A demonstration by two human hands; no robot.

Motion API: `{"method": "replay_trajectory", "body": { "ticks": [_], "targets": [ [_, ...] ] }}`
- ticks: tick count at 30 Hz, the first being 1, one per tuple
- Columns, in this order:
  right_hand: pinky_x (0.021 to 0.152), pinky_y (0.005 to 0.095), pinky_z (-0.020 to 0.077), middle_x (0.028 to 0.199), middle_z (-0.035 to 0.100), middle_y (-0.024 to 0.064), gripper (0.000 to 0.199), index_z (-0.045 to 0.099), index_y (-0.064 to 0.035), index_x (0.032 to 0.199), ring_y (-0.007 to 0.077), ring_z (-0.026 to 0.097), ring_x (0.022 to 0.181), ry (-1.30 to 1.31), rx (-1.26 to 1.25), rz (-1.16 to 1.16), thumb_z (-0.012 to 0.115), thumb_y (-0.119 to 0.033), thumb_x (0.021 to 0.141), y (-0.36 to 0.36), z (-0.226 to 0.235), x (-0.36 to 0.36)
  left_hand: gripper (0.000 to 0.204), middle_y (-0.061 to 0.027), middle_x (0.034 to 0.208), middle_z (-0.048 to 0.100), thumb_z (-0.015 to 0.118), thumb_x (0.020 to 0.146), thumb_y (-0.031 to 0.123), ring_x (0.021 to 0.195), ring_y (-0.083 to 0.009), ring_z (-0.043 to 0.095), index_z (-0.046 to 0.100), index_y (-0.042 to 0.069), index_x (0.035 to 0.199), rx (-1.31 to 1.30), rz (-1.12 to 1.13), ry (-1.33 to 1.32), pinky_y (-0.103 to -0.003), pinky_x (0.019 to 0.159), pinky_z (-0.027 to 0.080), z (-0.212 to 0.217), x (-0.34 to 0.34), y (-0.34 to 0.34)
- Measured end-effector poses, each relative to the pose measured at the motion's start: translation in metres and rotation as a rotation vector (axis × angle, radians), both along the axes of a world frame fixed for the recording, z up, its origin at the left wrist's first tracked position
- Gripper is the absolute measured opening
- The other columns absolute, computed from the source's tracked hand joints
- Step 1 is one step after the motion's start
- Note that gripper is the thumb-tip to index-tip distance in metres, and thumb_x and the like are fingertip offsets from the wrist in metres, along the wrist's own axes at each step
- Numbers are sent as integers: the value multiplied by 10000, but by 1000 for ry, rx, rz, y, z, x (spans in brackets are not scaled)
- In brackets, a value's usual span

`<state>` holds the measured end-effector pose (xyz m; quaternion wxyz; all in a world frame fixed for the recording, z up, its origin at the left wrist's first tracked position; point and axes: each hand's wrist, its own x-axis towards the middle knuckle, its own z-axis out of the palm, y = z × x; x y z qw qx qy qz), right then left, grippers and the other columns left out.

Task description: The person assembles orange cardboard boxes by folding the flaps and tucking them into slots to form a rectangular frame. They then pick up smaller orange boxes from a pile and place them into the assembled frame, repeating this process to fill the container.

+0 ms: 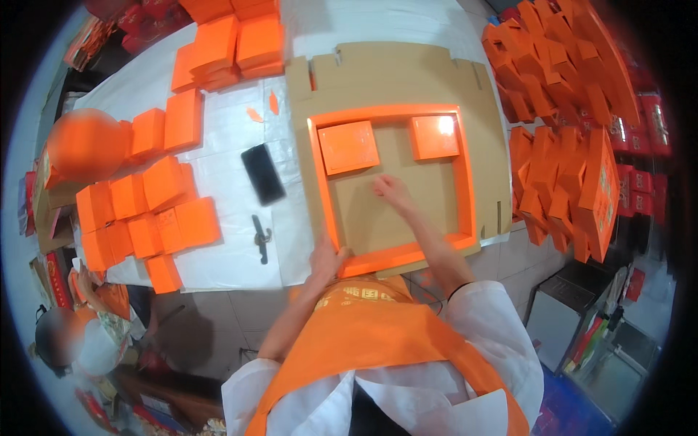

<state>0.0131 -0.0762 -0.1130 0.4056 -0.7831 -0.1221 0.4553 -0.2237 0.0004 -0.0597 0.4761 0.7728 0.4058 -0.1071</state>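
An orange rectangular frame [466, 182] lies on a flat brown cardboard sheet [392, 73], with brown board showing inside its walls. In its far left corner sits an orange box [349, 147]; a smaller orange box [435, 138] fills the far right corner. My left hand [329, 256] grips the near left corner of the frame, its thumb on the near wall. My right hand [392, 192] is curled closed over the inside of the frame, just nearer to me than the left box. Whatever its fingers may hold is hidden.
Left of the cardboard lie a black phone [262, 174] and a dark hand tool [260, 238]. Orange boxes [156, 221] stand in groups across the white table cover [240, 269]. Folded orange cartons [563, 185] are stacked at right. Another person [94, 338] is at lower left.
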Motion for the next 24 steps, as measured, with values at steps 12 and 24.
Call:
{"method": "replay_trajectory", "body": {
  "ticks": [12,24],
  "targets": [
    [710,314,441,969,573,58,310,542,-40,1058,162,535,852,-312,-162,190,488,-282,872,-30,13,71,477,-224,855,593,609,734,299,764,-399,578,486,-22,1066,197,-29,-1,-464,665,478,-45,-20,-15],
    [928,305,372,1236,477,140,460,402,-23,1271,216,454,1149,-477,166,-76,477,-280,896,51,61,-47,628,-170,1199,466,625,792,201,1138,-277,437,318,-3,1300,107,607,-395,-333,962,346,-38,-124,85]
  ]
}}
